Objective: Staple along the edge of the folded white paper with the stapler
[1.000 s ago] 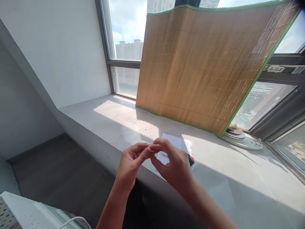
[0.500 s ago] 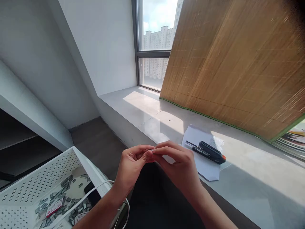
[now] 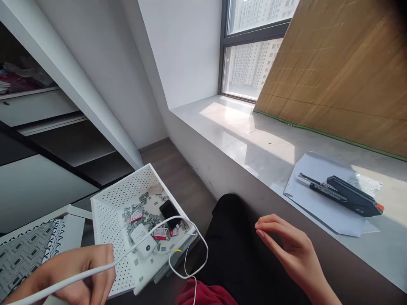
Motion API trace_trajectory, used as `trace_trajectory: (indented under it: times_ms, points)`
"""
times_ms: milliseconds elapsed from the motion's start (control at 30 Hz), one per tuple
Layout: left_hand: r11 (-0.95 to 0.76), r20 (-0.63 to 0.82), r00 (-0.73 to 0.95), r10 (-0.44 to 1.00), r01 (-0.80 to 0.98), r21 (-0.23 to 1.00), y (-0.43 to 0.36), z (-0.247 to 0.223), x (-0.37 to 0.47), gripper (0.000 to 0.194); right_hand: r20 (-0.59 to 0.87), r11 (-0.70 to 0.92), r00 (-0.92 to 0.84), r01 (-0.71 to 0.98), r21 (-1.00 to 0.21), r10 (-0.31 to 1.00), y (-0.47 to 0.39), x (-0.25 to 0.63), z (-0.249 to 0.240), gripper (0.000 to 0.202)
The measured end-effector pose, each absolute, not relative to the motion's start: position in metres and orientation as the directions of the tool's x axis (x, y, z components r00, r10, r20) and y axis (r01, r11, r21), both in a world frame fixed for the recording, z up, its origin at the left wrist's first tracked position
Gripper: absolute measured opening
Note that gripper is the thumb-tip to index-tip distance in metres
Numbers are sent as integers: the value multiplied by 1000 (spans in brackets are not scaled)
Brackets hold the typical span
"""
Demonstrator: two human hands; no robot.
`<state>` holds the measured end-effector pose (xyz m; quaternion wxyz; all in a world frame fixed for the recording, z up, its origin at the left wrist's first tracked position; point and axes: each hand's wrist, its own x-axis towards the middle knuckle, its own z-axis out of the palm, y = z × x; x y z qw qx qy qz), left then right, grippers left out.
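Note:
My left hand is at the lower left, beside the near-left wall of a white perforated basket. Its fingers curl downward, and the lower frame edge cuts off the tips; what they hold, if anything, is hidden. A white cable crosses in front of this hand. Over my dark-clothed leg, near the windowsill's edge, my right hand is open with its fingers loosely stretched. Inside the basket lie many small grey metal pieces, red-and-white small boxes, a black phone-like object and a white device.
On the sill lies white paper, with a black stapler and a slim black-and-silver tool on it. A brown woven mat leans against the window. A spiral notebook lies left of the basket; shelves stand behind.
My hands have parted from their joint pinch. The left moved down and left to the basket; the right opened and shifted right and down. The view has turned down and left.

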<state>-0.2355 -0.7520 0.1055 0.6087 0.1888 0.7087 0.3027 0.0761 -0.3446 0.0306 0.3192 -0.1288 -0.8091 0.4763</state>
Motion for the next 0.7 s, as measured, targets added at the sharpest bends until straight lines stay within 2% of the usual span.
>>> trace_trajectory:
  times_ms: [33, 67, 133, 167, 233, 300, 367, 700]
  points:
    - [767, -760, -125, 638, 17, 641, -757, 92, -254, 33, 370, 517, -765, -56, -854, 527, -343, 83, 19, 9]
    - [753, -715, -259, 650, 91, 651, -760, 74, -270, 32, 353, 527, -758, -14, -850, 548, -343, 90, 7, 11]
    - [760, -522, -615, 591, 206, 616, -764, 32, -295, 28, 327, 543, -731, 71, -837, 599, -345, 101, -15, 16]
    - [783, -438, -709, 553, 261, 565, -765, 10, -305, 25, 321, 545, -708, 107, -832, 629, -348, 106, -26, 19]
    - [817, -347, -791, 504, 307, 488, -766, -29, -321, 15, 306, 534, -668, 163, -829, 678, -355, 113, -46, 23]
    - [841, -282, -828, 484, 351, 412, -763, -56, -335, 5, 279, 516, -654, 199, -833, 704, -364, 117, -65, 26]
    - [878, -262, -858, 443, 356, 319, -756, -72, -349, 9, 246, 503, -673, 216, -837, 698, -373, 118, -84, 28]
    - [933, -375, -858, 351, 352, 70, -720, -98, -410, 10, 97, 402, -734, 251, -881, 672, -411, 119, -166, 42]
